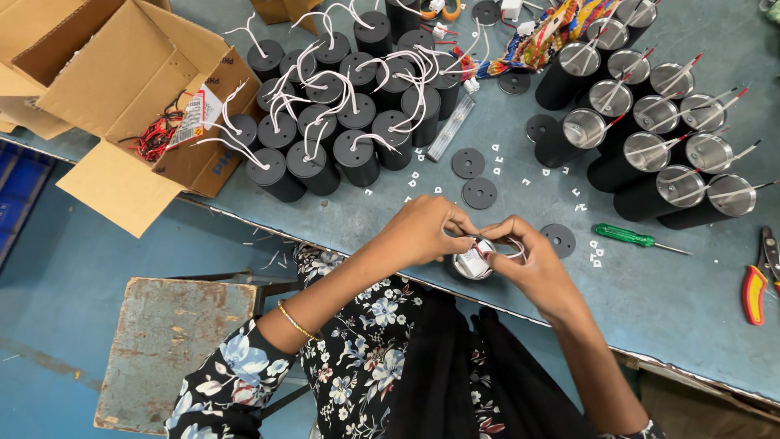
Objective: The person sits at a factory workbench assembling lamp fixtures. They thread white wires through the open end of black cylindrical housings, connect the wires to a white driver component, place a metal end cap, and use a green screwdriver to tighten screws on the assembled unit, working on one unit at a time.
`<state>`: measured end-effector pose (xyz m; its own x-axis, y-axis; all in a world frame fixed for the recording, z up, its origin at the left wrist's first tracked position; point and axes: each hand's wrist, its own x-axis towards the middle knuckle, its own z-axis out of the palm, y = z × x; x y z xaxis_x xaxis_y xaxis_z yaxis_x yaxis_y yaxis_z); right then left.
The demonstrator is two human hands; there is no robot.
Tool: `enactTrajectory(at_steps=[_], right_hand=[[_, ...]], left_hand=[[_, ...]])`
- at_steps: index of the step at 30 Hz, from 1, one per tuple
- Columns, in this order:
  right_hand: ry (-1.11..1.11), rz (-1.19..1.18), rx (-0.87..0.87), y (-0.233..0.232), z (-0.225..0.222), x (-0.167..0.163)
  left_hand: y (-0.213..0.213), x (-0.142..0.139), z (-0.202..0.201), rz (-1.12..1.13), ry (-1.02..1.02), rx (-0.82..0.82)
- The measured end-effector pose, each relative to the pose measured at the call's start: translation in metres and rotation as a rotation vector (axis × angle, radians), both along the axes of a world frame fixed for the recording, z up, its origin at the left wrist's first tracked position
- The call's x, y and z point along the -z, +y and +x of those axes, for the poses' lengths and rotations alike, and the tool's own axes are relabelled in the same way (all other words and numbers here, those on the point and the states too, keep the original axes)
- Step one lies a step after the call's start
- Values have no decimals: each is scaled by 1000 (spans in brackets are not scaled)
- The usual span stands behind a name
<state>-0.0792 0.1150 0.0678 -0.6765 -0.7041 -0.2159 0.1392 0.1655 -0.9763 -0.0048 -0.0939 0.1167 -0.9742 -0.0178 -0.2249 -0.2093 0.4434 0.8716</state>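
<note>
Both hands meet at the near edge of a blue-grey workbench (682, 301) over one black cylinder (471, 265) with a shiny open top. My left hand (426, 229) pinches a small white part with red and white wires at the cylinder's mouth. My right hand (532, 258) grips the cylinder's right side and holds a white wire loop. A black round lid (559, 240) lies just right of my right hand. Other loose lids (479, 193) rest farther back.
Several capped black cylinders with white wires (341, 106) stand at the back left, open silver-topped ones (658, 150) at the back right. A green screwdriver (630, 238) and red-handled pliers (756, 284) lie at the right. An open cardboard box (130, 97) sits left; a worn stool (179, 349) below.
</note>
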Motion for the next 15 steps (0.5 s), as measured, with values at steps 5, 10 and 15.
enactTrajectory(at_steps=[5, 10, 15], right_hand=[[99, 84, -110, 3, -11, -10], [122, 74, -157, 1, -12, -16], [240, 113, -155, -3, -11, -14]], left_hand=[[-1, 0, -2, -8, -39, 17], [-4, 2, -2, 22, -14, 15], [-4, 5, -3, 25, -12, 16]])
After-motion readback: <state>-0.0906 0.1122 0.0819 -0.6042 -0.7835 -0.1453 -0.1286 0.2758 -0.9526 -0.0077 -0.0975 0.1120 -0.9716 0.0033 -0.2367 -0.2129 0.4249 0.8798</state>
